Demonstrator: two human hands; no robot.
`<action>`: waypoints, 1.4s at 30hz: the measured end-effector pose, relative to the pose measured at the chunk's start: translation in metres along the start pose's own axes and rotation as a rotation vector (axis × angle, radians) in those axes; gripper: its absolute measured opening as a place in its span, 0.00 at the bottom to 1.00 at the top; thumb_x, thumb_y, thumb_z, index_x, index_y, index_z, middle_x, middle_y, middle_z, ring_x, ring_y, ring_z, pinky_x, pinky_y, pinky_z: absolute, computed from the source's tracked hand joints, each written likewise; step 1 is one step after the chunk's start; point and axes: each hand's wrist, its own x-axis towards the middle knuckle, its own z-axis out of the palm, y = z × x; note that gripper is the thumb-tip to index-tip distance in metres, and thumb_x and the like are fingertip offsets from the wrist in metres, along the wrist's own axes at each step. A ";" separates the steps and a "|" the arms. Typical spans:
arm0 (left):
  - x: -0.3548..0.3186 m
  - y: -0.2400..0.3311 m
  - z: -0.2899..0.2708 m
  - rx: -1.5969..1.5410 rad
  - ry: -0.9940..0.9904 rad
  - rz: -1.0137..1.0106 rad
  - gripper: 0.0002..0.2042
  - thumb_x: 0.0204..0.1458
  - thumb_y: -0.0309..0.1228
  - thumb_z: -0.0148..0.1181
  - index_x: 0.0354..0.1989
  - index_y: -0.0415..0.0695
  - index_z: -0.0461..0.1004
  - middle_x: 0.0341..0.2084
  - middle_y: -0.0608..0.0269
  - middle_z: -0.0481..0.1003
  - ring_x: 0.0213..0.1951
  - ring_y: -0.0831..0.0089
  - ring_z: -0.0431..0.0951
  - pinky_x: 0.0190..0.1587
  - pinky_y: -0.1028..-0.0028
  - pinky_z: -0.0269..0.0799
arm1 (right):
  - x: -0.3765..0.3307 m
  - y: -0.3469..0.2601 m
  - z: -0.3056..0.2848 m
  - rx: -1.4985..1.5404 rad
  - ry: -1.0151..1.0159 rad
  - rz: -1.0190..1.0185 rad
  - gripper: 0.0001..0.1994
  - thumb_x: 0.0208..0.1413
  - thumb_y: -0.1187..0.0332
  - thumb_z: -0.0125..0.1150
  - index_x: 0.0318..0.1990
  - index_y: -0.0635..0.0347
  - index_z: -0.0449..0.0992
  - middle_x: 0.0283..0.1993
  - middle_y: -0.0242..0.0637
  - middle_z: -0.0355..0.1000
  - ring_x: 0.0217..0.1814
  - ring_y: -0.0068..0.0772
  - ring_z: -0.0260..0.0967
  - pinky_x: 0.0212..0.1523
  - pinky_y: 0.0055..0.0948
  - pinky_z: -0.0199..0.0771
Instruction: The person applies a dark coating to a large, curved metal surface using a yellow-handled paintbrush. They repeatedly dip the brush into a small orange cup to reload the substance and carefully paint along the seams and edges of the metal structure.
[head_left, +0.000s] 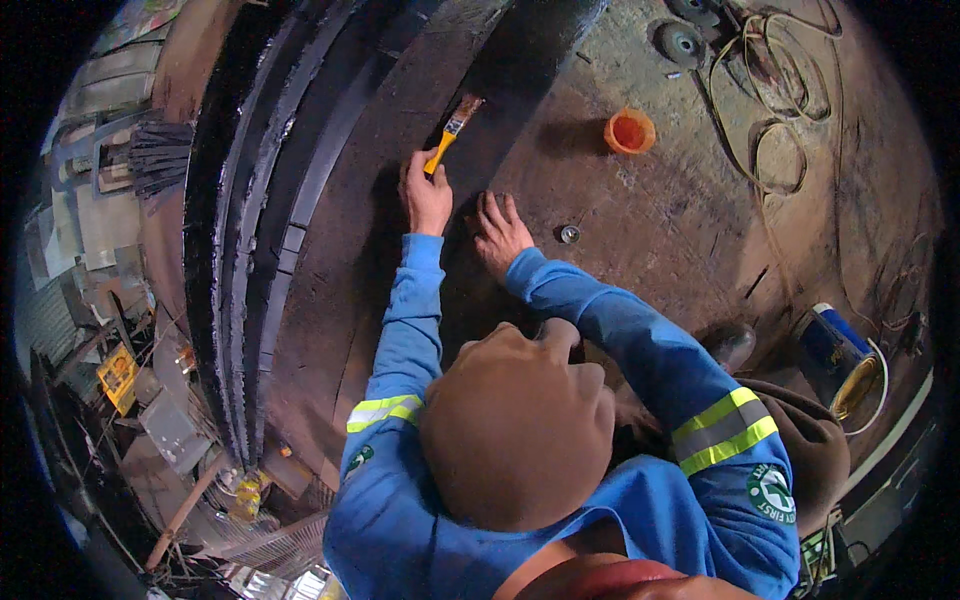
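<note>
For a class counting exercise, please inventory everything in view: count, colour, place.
Paintbrush: one, yellow-handled, in left hand
Cup: one, orange, right of paintbrush
Small round object: one, silvery, beside right hand
Flat band: one, black, upper centre
Curved strips: several, dark, left
Discs: two, grey, top right
Cable: count unclear, tan, upper right
Can: one, blue, lower right
Panel: one, yellow, lower left
Clutter: uncountable, mixed, far left
Trousers: one pair, brown, lower centre
Sleeves: two, blue, centre
Hands: two, bare, centre

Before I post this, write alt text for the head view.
Person's left hand grips a yellow-handled paintbrush over a dark strip; right hand lies palm-down nearby. Orange cup at right, curved black metal bars at left.
</note>
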 end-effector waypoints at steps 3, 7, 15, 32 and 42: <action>0.008 -0.001 0.001 -0.140 0.009 -0.086 0.10 0.49 0.21 0.55 0.41 0.39 0.69 0.39 0.48 0.73 0.44 0.51 0.72 0.47 0.61 0.66 | -0.002 -0.003 -0.027 0.051 -0.130 -0.037 0.21 0.59 0.55 0.40 0.56 0.49 0.69 0.66 0.45 0.53 0.72 0.53 0.36 0.66 0.59 0.37; 0.014 0.002 0.004 -0.058 -0.022 -0.089 0.10 0.49 0.21 0.56 0.41 0.39 0.69 0.39 0.48 0.73 0.44 0.51 0.72 0.47 0.61 0.66 | 0.001 0.003 -0.018 0.043 -0.098 -0.047 0.24 0.61 0.52 0.36 0.54 0.55 0.71 0.65 0.44 0.56 0.72 0.51 0.37 0.68 0.57 0.36; 0.013 -0.003 0.006 -0.084 -0.034 -0.029 0.10 0.47 0.21 0.58 0.39 0.39 0.70 0.36 0.49 0.74 0.42 0.50 0.73 0.45 0.61 0.68 | 0.000 0.001 -0.030 0.027 -0.161 -0.068 0.26 0.60 0.50 0.36 0.57 0.57 0.68 0.64 0.38 0.59 0.72 0.50 0.38 0.67 0.58 0.36; 0.006 0.013 0.006 -0.022 -0.081 0.062 0.10 0.46 0.22 0.59 0.38 0.38 0.70 0.36 0.51 0.74 0.42 0.52 0.73 0.45 0.62 0.67 | -0.001 0.003 -0.041 0.021 -0.153 -0.076 0.24 0.61 0.53 0.36 0.57 0.57 0.67 0.65 0.43 0.56 0.71 0.52 0.38 0.66 0.59 0.39; -0.007 0.029 -0.004 -0.324 -0.325 -0.086 0.10 0.54 0.27 0.55 0.42 0.35 0.72 0.35 0.50 0.76 0.39 0.66 0.76 0.43 0.70 0.69 | 0.003 0.003 -0.020 0.004 -0.160 -0.045 0.27 0.61 0.51 0.34 0.60 0.59 0.63 0.66 0.43 0.54 0.71 0.53 0.37 0.66 0.60 0.38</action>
